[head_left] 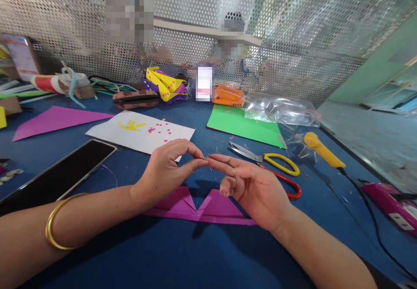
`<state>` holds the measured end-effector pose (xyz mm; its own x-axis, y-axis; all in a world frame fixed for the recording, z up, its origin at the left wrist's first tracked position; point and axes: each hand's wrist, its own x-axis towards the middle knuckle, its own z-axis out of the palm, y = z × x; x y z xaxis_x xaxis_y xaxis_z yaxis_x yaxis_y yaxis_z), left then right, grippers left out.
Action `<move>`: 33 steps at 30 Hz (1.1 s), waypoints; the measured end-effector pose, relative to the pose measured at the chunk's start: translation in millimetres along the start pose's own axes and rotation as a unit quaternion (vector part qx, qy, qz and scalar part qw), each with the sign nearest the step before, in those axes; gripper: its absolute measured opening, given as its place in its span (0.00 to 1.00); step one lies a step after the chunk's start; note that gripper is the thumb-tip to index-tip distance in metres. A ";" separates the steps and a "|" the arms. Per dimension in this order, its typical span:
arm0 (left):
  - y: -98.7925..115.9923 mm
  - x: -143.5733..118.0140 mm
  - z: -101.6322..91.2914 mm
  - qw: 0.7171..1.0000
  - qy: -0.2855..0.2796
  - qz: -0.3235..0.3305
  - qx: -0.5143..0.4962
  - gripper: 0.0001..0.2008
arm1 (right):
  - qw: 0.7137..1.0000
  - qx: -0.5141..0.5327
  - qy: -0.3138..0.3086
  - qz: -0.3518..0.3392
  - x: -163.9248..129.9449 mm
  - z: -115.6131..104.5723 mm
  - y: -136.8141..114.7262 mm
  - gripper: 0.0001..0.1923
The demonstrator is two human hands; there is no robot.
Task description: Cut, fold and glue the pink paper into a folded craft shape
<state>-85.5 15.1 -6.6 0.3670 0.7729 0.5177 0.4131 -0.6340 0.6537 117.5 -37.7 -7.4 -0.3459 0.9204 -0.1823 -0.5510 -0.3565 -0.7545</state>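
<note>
- What the left hand (166,171) and right hand (250,189) pinch between them is too small to make out; only a thin speck shows where the fingertips (203,162) meet.
- The folded purple paper (198,208) lies flat on the blue tabletop (182,254), directly below both hands and partly hidden by them; the hands look raised above it, not touching.
- Left fingers are curled, thumb and forefinger closed to a point. Right fingers are stretched toward them, the ring finger bent in; whether either truly grips anything I cannot tell.
- The phone (61,174) lies dark-screened left of the left wrist, its near end cut off behind the forearm with the gold bangle (57,226).
- Scissors (270,167) with yellow and red handles rest just right of the right hand.
- A clear plastic bag (280,111) lies over the edge of the green paper (244,126); its contents cannot be made out.
- White paper (140,132) carries yellow and pink scraps.
- The yellow-handled tool (321,150) trails a black cord off-frame.
</note>
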 end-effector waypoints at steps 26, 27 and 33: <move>-1.9 7.7 0.0 0.986 -0.041 -0.149 -0.063 0.12 | 1.000 -0.004 0.025 -0.002 1.0 -0.6 -4.2 0.16; -0.8 7.1 -0.1 0.987 -0.040 -0.143 -0.066 0.12 | 1.000 -0.001 0.027 -0.001 1.5 -1.0 -4.2 0.16; 3.0 2.2 0.4 0.995 -0.022 -0.097 -0.031 0.09 | 0.999 -0.006 0.035 0.002 2.3 -1.1 -3.4 0.16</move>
<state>-83.2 15.0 -3.7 0.3224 0.8775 0.3551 0.4281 -0.4697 0.7721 119.4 -34.2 -6.0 -0.2934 0.9280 -0.2296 -0.5400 -0.3590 -0.7612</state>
